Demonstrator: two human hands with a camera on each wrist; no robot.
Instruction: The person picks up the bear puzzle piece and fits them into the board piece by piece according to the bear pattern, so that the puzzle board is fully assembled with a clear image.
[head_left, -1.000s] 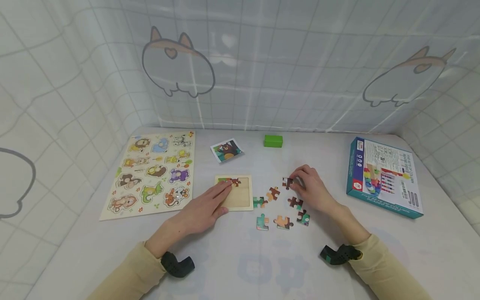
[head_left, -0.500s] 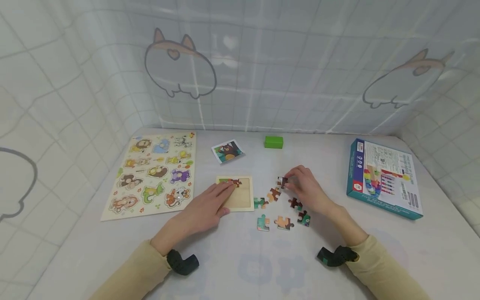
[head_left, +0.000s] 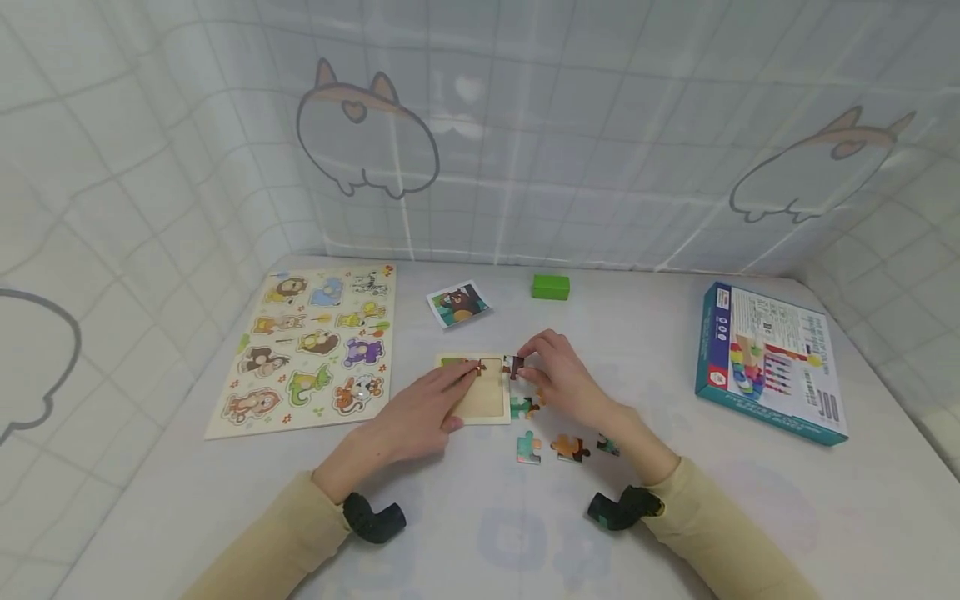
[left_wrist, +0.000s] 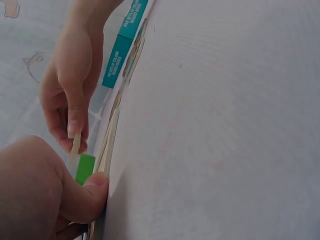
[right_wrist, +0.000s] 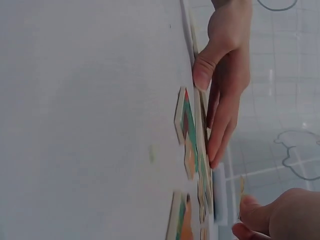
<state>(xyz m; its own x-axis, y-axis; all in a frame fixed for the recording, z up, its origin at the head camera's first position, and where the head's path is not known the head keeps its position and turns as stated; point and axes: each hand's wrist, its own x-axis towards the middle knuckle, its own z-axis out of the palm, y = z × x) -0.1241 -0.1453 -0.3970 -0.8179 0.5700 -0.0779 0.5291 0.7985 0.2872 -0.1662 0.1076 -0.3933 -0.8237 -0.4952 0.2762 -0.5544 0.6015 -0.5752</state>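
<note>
My left hand (head_left: 408, 421) lies across the left side of a small wooden puzzle tray (head_left: 487, 404), fingers extended over it; in the left wrist view its thumb (left_wrist: 95, 187) rests at the tray's edge. Beneath the fingertips, brown and green pieces (head_left: 481, 367) fill part of the top row, partly hidden. My right hand (head_left: 566, 387) pinches a dark brown and white jigsaw piece (head_left: 513, 367) between thumb and fingers at the tray's upper right corner. In the left wrist view this piece (left_wrist: 75, 146) is held edge-on, raised above the tray.
Several loose jigsaw pieces (head_left: 528, 447) lie right of the tray, some hidden under the right hand. A bear picture card (head_left: 459, 303) and green block (head_left: 551, 287) sit behind. An animal puzzle board (head_left: 300, 358) is at left, a teal-edged box (head_left: 772, 362) at right.
My right hand has moved left with the pinched piece, from beyond the loose pieces to the tray's upper right corner. My left hand has stayed on the tray.
</note>
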